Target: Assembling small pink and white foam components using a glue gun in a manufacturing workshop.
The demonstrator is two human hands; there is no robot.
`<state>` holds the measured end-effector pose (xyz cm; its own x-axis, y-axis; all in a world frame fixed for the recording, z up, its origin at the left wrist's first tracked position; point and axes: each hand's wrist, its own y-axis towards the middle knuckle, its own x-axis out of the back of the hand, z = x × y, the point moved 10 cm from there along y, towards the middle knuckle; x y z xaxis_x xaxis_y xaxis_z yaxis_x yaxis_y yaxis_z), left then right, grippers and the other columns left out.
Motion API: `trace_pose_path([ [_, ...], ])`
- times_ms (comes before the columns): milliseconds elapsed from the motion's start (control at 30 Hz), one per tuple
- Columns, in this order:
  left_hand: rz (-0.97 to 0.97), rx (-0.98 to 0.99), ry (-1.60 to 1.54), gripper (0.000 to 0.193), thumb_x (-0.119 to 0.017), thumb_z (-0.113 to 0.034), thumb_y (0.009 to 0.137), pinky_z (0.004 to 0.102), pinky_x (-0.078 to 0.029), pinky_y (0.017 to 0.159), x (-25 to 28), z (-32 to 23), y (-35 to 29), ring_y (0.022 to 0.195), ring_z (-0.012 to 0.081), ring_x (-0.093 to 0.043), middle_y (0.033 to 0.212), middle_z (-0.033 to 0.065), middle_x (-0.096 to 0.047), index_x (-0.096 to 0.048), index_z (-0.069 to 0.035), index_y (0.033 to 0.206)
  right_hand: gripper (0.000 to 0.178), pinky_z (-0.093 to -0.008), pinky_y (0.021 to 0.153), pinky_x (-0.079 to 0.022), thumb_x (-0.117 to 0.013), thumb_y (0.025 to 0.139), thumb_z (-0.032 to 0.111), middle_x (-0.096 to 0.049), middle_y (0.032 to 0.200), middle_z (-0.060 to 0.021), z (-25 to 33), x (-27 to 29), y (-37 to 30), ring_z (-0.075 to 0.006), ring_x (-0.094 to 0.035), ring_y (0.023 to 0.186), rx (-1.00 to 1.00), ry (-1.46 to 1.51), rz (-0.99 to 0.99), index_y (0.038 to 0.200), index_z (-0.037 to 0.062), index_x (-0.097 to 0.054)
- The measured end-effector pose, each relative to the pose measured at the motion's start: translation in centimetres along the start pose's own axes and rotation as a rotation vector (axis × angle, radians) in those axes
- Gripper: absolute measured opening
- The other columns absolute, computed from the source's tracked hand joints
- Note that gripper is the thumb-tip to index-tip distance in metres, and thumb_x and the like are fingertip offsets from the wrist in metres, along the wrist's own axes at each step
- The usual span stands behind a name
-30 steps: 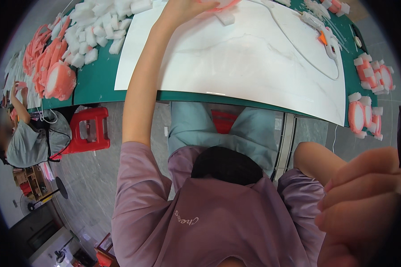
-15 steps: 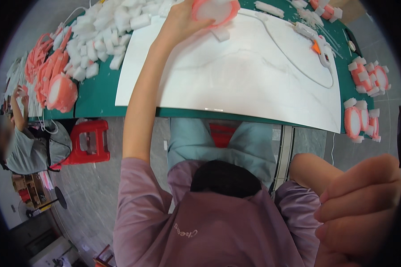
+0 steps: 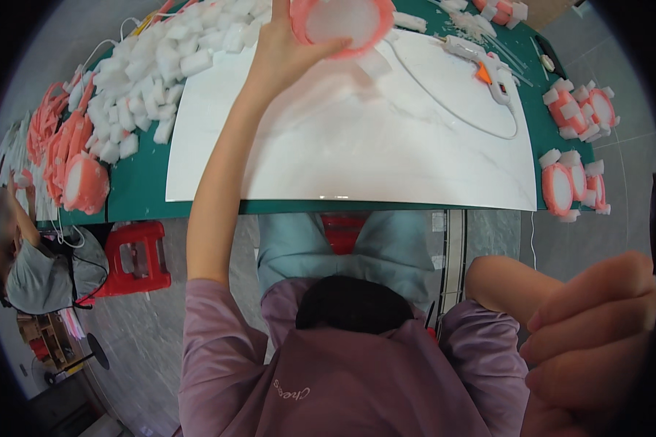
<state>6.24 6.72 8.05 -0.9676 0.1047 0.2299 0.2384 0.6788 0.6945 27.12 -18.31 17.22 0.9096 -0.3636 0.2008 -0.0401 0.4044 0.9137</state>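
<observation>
Over the far side of the white board (image 3: 357,153), my left hand (image 3: 288,54) grips a round pink-rimmed foam piece (image 3: 341,23) with a white disc in its middle. My thumb lies across its near rim, and the other fingers are partly out of the picture. A white foam block (image 3: 374,63) sits at the piece's lower edge; I cannot tell whether it is attached. My right hand (image 3: 594,328) is raised close to the camera at the lower right, well apart from the board. Its fingers are curled together, and whatever they hold, if anything, is hidden.
White foam blocks (image 3: 160,69) heap at the table's far left, beside pink strips (image 3: 69,138) and a pink roll (image 3: 86,182). A corded glue gun (image 3: 481,62) lies far right. Block-studded pink pieces (image 3: 559,188) stand at the right edge. Another person (image 3: 47,269) sits left.
The view has shifted, so the table appears lower and farther left. My left hand still holds the pink-rimmed piece, its rim now turned more toward the camera. The right hand stays nearly in place.
</observation>
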Motion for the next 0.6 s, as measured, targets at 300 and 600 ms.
trace_pose_path([
  [300, 0.102, 0.097, -0.18, 0.098, -0.077, -0.011, 0.06, 0.0378, -0.03, 0.101, -4.9, -0.3, -0.7, 0.124, 0.0258, -0.032, 0.133, 0.014, -0.03, -0.012, -0.012, 0.134, 0.016, -0.0293, 0.073, -0.042, -0.054, 0.077, 0.005, -0.057, 0.09, -0.01, -1.7, -1.3, -0.2, -0.0183, -0.052, 0.082, -0.017, -0.098, -0.16, 0.093, 0.0029, -0.056],
  [600, 0.235, 0.054, -0.115, 0.092, -0.074, -0.02, 0.062, 0.0371, -0.047, 0.081, -8.7, -4.3, -3.6, 0.096, 0.0331, -0.058, 0.111, 0.0166, -0.056, -0.019, -0.018, 0.136, 0.053, -0.0255, 0.076, -0.044, -0.064, 0.073, 0.0, -0.057, 0.1, -0.0102, -15.6, -3.0, -5.1, -0.0143, -0.055, 0.087, -0.756, 0.201, 0.018, 0.122, 0.0013, -0.042],
])
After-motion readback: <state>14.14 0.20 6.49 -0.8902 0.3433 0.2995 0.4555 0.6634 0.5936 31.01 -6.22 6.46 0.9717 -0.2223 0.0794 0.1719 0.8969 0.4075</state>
